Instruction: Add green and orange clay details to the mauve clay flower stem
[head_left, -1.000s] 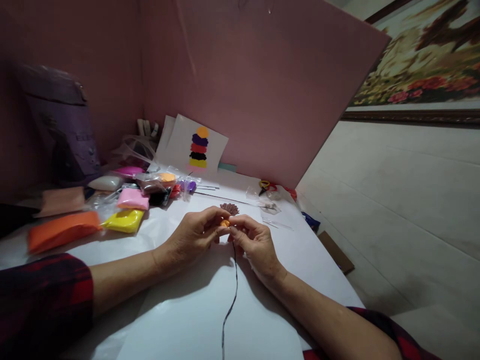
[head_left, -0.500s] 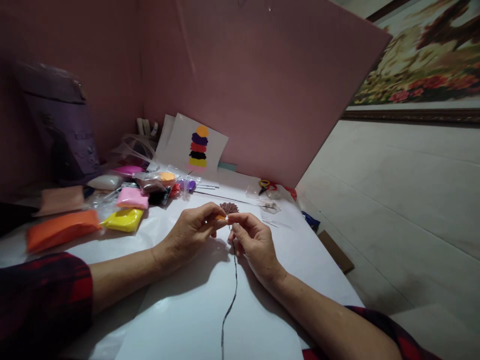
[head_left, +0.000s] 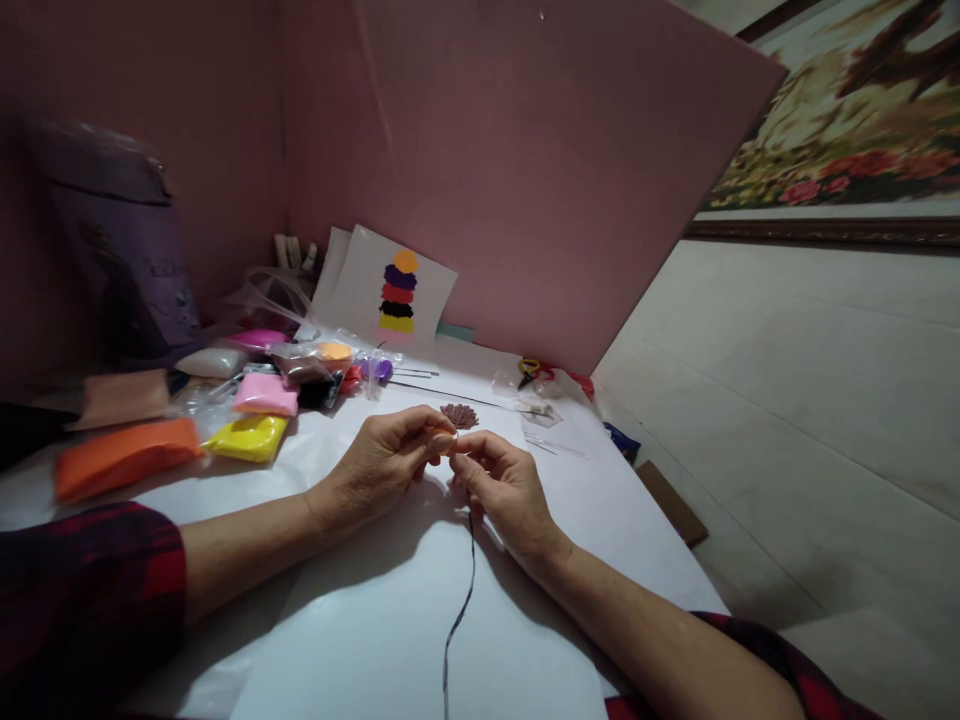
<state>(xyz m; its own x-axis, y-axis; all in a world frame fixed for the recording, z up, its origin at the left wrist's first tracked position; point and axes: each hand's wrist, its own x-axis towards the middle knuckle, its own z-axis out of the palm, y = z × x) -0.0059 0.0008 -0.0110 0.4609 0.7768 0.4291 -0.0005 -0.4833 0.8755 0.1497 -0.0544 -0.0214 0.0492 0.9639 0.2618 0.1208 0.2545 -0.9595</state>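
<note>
Over the white paper, my left hand is closed, pinching a small orange piece that looks like modelling clay. My right hand meets it from the other side, its thumb and forefinger closed at the piece's near edge. Fingers cover most of the clay. A thin dark cord runs from beneath the right fingers toward the front edge; whether it is held there cannot be made out. Just beyond the fingertips lies a brown fringed piece.
Bags of coloured clay, among them an orange one and a yellow one, crowd the left. A card with colour swatches leans on the pink panel. Scissors and thin rods lie at the right.
Both hands stay in nearly the same place. The fingers shift around the orange piece: the right fingertips drew slightly off its edge, then closed in on it again from slightly lower.
</note>
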